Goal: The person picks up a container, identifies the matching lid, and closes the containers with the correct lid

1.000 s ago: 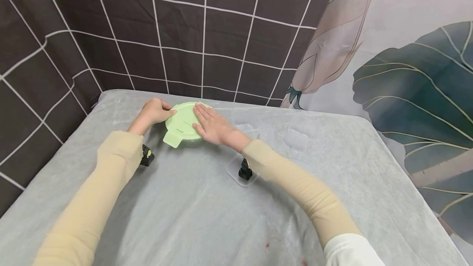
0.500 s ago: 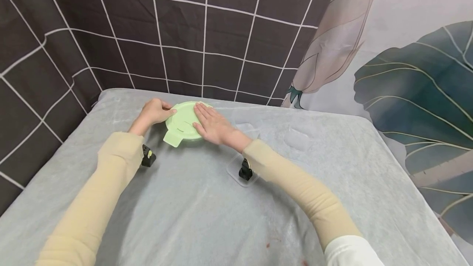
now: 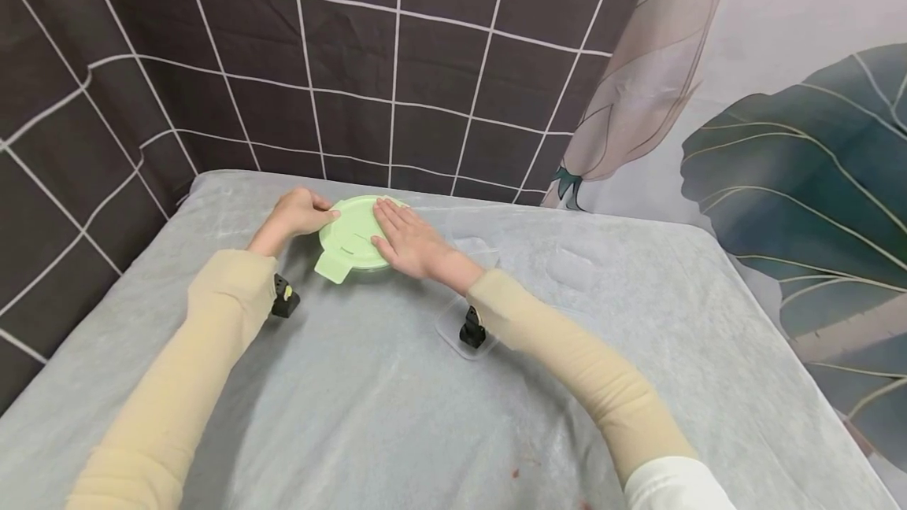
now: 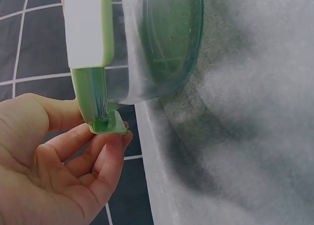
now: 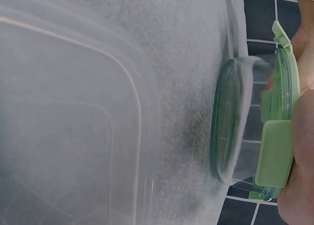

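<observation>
A round glass food container with a pale green snap-on lid stands near the back edge of the cloth-covered table. At its left side my left hand pinches a green side latch, thumb above and fingers curled beneath; the latch sticks outward from the rim. My right hand lies flat across the right part of the lid, its fingers straight and close together. Toward me, a front latch juts out from the lid. In the right wrist view, another latch shows on the near side.
Under my right wrist lies a clear plastic box or lid, partly hidden by the sleeve. Another clear piece rests farther right on the grey cloth. A dark curtain with white grid lines hangs right behind the table's back edge.
</observation>
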A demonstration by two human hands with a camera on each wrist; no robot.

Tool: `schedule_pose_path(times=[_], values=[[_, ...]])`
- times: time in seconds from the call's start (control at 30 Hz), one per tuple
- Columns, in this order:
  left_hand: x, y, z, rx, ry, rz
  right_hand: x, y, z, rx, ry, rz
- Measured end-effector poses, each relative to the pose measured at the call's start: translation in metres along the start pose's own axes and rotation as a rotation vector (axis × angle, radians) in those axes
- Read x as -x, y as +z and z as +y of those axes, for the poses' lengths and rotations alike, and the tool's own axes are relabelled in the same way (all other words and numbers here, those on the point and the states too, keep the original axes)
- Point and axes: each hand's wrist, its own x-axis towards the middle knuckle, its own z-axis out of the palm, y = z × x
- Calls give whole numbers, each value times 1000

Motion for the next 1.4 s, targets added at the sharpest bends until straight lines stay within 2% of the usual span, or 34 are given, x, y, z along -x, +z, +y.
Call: schedule_pose_path(times=[0.63,1.4], values=[[-2,-3,0,-30,7,-21,0,0,0,-8,-7,11],[-8,1,-7,65,-13,-36,1,1,1,-20,-4,19]])
